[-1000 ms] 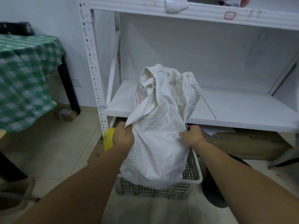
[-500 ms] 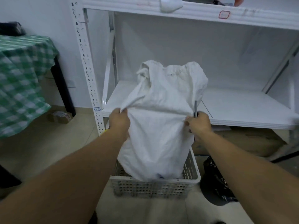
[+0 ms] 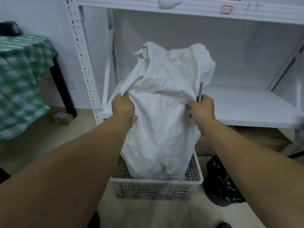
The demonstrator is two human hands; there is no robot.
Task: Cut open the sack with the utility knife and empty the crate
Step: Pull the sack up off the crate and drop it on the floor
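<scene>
Sack (image 3: pixel 162 116) stands tall w/ its bottom end down inside the crate (image 3: pixel 156 186), which sits on the floor right in front of the shelf rack (image 3: pixel 238 106). Left hand (image 3: pixel 123 107) is clenched on a bunched fold at the sack's left edge. Right hand (image 3: pixel 202 107) pinches the right edge & at the same time grasps the utility knife (image 3: pixel 200 91), its thin blade end poking straight up past the knuckles, beside the cloth.

Both grips sit approx. mid-height & level w/ each other, cloth pulled taut btw them. That's prob. so the weight is shared & the sack can be hauled up out of the crate w/o slumping. Blade pointing up & off to the side looks like a safety choice, i.e. no snagging the cloth or the other wrist during the lift. Can't tell if the sack is cut open yet: top is crumpled & floppy, bottom hidden by the crate wall.

Around: the rack's lower shelf is just behind the sack, its front lip near the right hand, so a fwd swing could bump it. Black bag (image 3: pixel 220 178) lies on the floor just right of the crate, w/ a cardboard box (image 3: pixel 263 139) under the shelf behind it. Well apart on the left: a tabletop under a green checked cloth (image 3: pixel 21 79), w/ a small box (image 3: pixel 61 118) on the floor by its leg.
</scene>
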